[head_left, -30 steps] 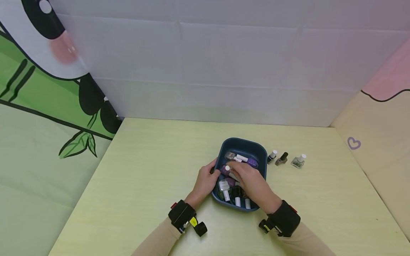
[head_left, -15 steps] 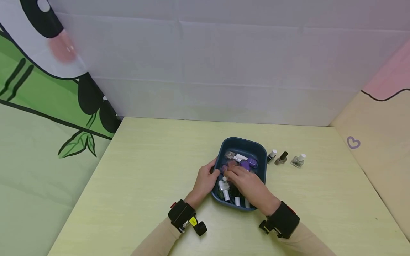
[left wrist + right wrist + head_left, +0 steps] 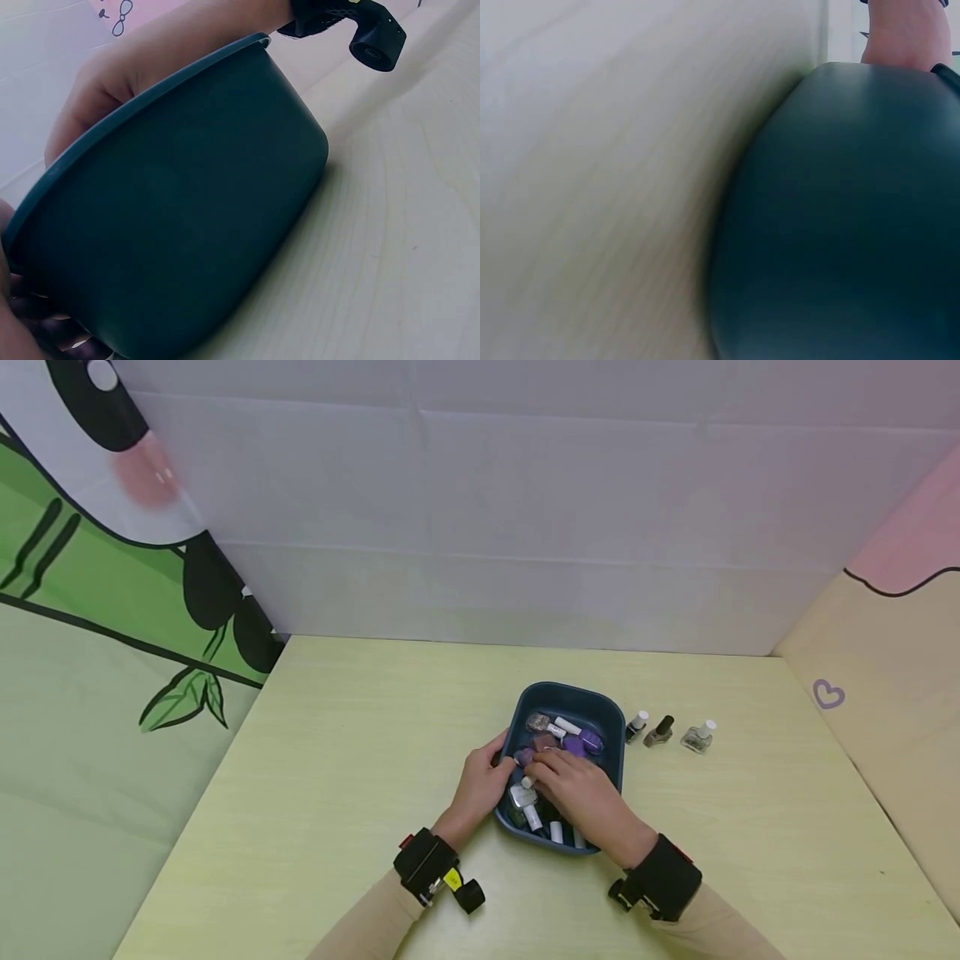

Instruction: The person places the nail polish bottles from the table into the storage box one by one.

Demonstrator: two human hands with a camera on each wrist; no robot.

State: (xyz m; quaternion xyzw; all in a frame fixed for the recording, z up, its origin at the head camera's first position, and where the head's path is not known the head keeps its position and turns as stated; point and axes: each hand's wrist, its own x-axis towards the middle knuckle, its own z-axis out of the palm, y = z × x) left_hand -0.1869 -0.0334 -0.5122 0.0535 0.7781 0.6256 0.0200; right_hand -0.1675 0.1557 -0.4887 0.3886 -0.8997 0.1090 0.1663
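A dark blue plastic bin (image 3: pixel 570 695) stands on the table with several nail polish bottles in it. My left hand (image 3: pixel 483 781) grips the bin's left side, thumb at the rim and fingers against the outer wall. Inside the bin my right hand (image 3: pixel 581 789) reaches down among the bottles, its fingertips right by a white cap (image 3: pixel 528 782); I cannot tell whether it pinches a bottle. Beyond the fingers lie a purple bottle (image 3: pixel 591 742) and a brownish-pink one (image 3: pixel 543 742). Nearer me lies a clear bottle (image 3: pixel 523 796) with a white cap. Both wrist views mostly show the bin's outer wall (image 3: pixel 180 195).
Three nail polish bottles stand in a row right of the bin: a dark one with a white cap (image 3: pixel 636 727), a brownish one with a dark cap (image 3: pixel 659 731) and a clear one (image 3: pixel 698 737). Printed cloth walls surround the pale wooden table (image 3: pixel 360 735).
My right hand has shifted down and toward me within the bin, uncovering purple and brownish-pink bottles behind it. The clear bottle has tilted slightly. My left hand stays on the rim.
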